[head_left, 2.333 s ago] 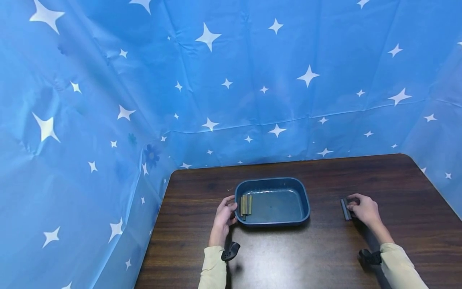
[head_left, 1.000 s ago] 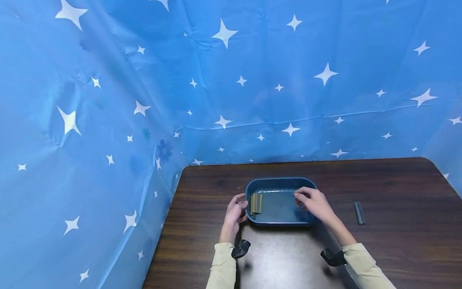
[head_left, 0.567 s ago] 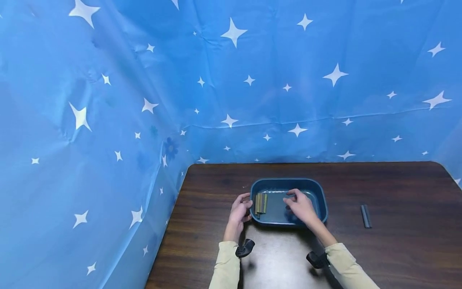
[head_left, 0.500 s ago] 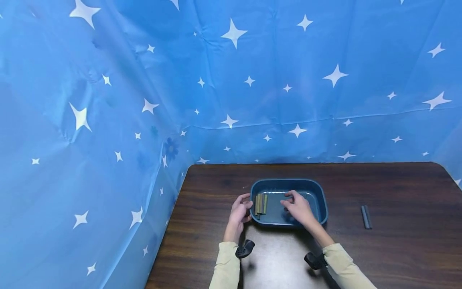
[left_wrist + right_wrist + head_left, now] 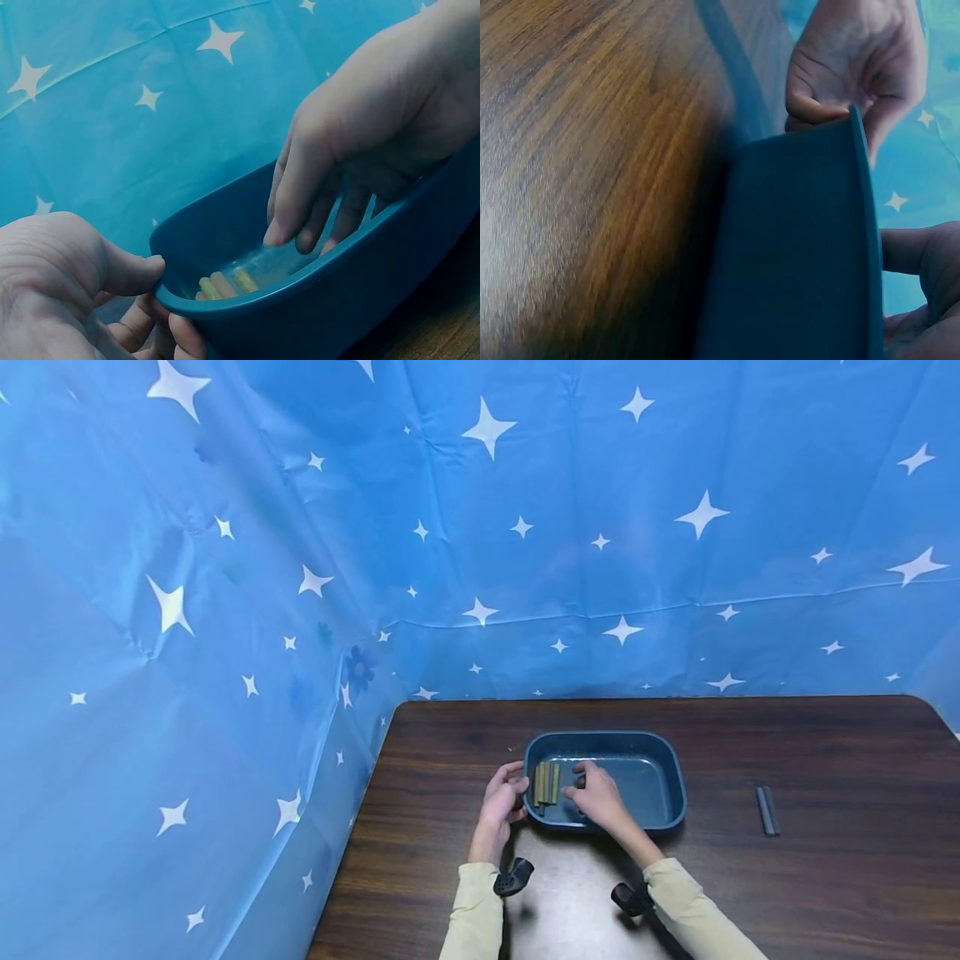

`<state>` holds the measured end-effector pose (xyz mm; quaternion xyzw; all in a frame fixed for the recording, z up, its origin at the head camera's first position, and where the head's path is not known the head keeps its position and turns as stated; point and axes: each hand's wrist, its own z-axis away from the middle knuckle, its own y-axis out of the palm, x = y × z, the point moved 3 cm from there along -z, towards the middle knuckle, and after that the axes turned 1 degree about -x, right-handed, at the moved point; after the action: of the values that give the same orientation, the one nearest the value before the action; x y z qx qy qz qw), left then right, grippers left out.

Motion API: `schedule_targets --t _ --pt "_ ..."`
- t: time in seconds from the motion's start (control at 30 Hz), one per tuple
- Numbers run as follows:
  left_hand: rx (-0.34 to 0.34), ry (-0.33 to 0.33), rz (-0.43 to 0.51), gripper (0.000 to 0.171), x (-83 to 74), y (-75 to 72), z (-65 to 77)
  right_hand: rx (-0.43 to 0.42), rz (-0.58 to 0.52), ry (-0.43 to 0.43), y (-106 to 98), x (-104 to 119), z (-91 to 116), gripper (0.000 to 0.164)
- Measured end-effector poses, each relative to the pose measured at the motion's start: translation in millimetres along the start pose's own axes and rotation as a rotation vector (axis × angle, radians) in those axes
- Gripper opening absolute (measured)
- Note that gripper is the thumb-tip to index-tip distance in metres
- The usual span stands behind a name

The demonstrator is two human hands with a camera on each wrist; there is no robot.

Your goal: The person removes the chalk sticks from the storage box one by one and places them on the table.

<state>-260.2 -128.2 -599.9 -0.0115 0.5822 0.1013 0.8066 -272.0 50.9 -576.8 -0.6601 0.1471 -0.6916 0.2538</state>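
Observation:
A dark blue plastic tub (image 5: 660,752) stands on the table. Its left rim is gripped by my left hand (image 5: 497,806), thumb on the rim and fingers against the outer wall in the left wrist view. Several short sticks (image 5: 542,783), yellowish-green and brown, lie side by side at the tub's left end. My right hand (image 5: 600,797) is inside the tub, just right of the sticks, thumb and forefinger bent towards each other. A dark patch shows between them; whether it is a stick or shadow is unclear. Two grey sticks (image 5: 767,811) lie together on the table further right.
The brown wood-grain table (image 5: 847,760) runs back to a blue star-printed curtain (image 5: 570,577), which also hangs along the left side. Black wrist cameras sit on both wrists, and the tub's front wall (image 5: 795,247) rises close beside the right wrist camera.
My right hand has moved left from the grey sticks, into the tub and across to the sticks inside. My left hand keeps its grip on the rim. The head view has shifted slightly.

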Motion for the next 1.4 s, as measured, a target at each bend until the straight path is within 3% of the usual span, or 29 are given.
schedule_targets --t 0.2,0.4,0.53,0.77,0.93,1.1,1.23,1.4 --pt "0.009 0.016 0.000 0.040 -19.9 4.2 17.2 -0.006 0.065 -0.012 11 1 -10 0.048" --pt "-0.014 -0.003 -0.018 0.039 1.6 1.1 -2.3 0.003 0.060 -0.036 23 1 -16 0.054" --pt "-0.019 -0.004 -0.027 0.039 4.0 1.3 -2.1 0.005 0.039 -0.049 29 1 -19 0.056" --pt "-0.004 0.009 -0.022 0.039 -18.8 5.4 21.0 -0.018 0.041 -0.063 36 1 -24 0.053" --pt "-0.004 0.030 -0.036 0.037 -26.6 6.3 28.1 -0.012 0.061 -0.035 39 0 -29 0.052" --pt "-0.014 -0.016 -0.037 0.040 -15.9 3.1 16.7 -0.016 0.080 -0.030 40 2 -31 0.050" --pt "-0.034 -0.012 -0.029 0.039 -1.8 0.3 3.2 -0.020 0.054 -0.016 41 2 -32 0.048" --pt "-0.034 -0.002 -0.024 0.039 3.4 1.3 -1.2 -0.014 0.008 0.012 43 -1 -33 0.048"
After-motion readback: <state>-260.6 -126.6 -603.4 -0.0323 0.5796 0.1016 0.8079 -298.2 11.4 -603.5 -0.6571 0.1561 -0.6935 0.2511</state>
